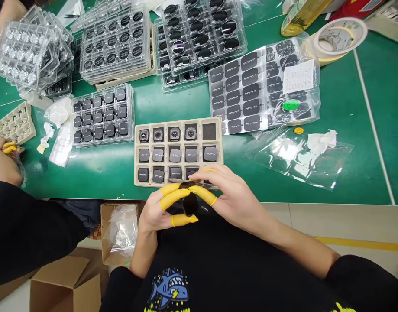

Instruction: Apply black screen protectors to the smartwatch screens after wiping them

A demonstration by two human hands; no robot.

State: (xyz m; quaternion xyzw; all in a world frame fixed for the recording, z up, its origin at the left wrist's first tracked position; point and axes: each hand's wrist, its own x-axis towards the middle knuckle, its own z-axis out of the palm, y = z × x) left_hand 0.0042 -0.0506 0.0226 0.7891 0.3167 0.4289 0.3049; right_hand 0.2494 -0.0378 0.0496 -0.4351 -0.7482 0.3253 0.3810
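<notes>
Just over the table's front edge, my left hand (155, 210), with yellow finger cots, is closed around a dark, glossy, rounded piece (190, 204), perhaps a watch case. My right hand (234, 195) meets it from the other side. Its thumb touches the piece, and a thin translucent film (209, 186) lies between its thumb and forefinger. Beyond both hands sits a beige compartment tray (136, 158). Several watch cases (174, 134) with round sensor backs fill part of its far row; dark lettered squares (175, 155) occupy nearer compartments. My fingers hide some front compartments.
A sheet of dark lettered labels (233, 97) lies back right, near a tape roll (340, 39) and a clear plastic bag (305, 158). Clear trays (103, 115) of dark parts stand left and behind. Another person's hand (5, 162) is at the left. Cardboard boxes (60, 271) stand below.
</notes>
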